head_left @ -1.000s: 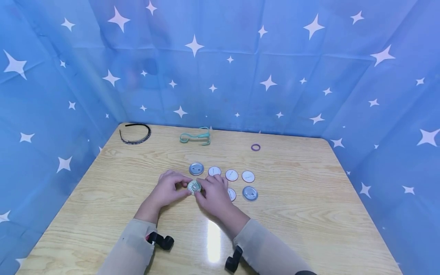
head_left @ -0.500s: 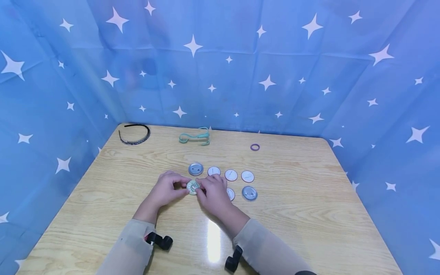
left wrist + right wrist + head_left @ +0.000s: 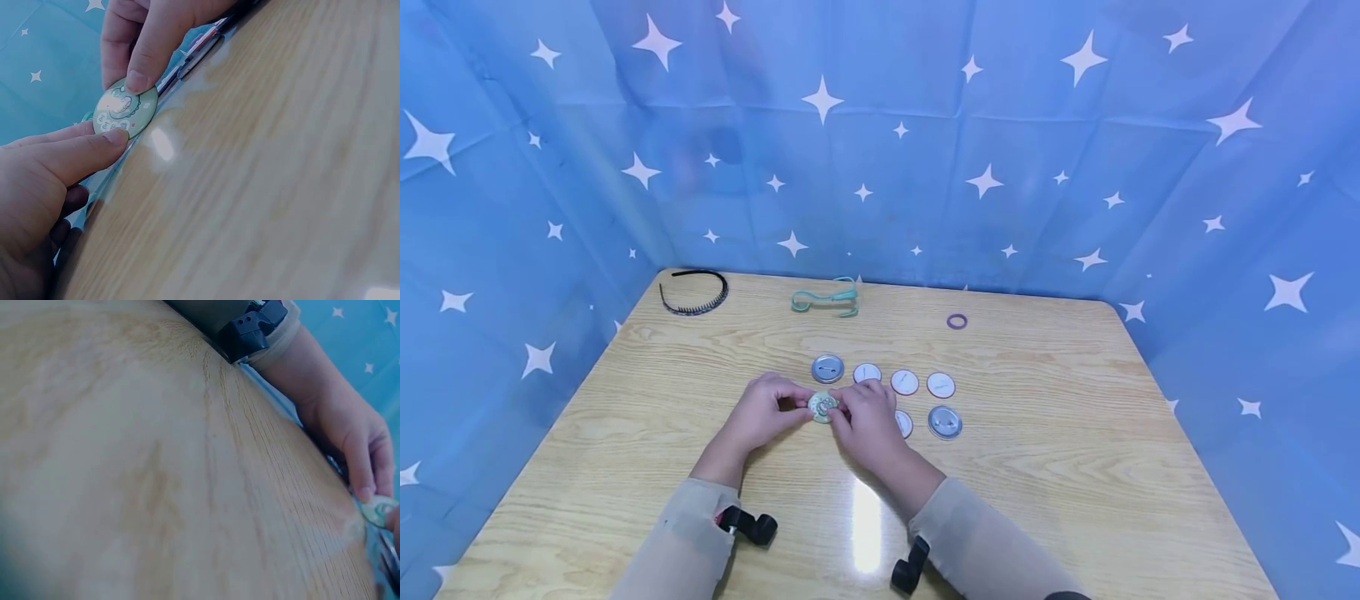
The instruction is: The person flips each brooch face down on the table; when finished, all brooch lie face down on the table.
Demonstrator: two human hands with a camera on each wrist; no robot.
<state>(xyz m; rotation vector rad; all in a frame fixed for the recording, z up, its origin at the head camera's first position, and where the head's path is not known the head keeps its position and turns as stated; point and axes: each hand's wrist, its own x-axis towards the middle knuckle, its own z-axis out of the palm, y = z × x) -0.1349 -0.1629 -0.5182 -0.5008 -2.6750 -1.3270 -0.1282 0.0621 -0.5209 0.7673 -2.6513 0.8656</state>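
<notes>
Between both hands is a round pale green pin badge [image 3: 822, 407], its printed face turned up toward the head camera. My left hand [image 3: 767, 410] pinches its left edge with thumb and fingers. On the opposite edge, my right hand [image 3: 868, 425] pinches it the same way. A cartoon figure and lettering show on the badge [image 3: 125, 109] in the left wrist view, partly washed out by glare. Just beyond the hands lies a silver-backed badge [image 3: 827, 368], pin side up. The right hand partly covers a white-backed badge [image 3: 905, 424] beside it.
Several more badges lie pin side up, among them a white one [image 3: 941, 385] and a silver one [image 3: 944, 422]. Farther back on the wooden table [image 3: 1075, 467] are a black headband [image 3: 700, 307], a teal strap-like item [image 3: 827, 297] and a purple ring [image 3: 957, 322].
The pin badge has tilted slightly between the fingers and shifted a little. Both hands keep their pinch and stay nearly in place.
</notes>
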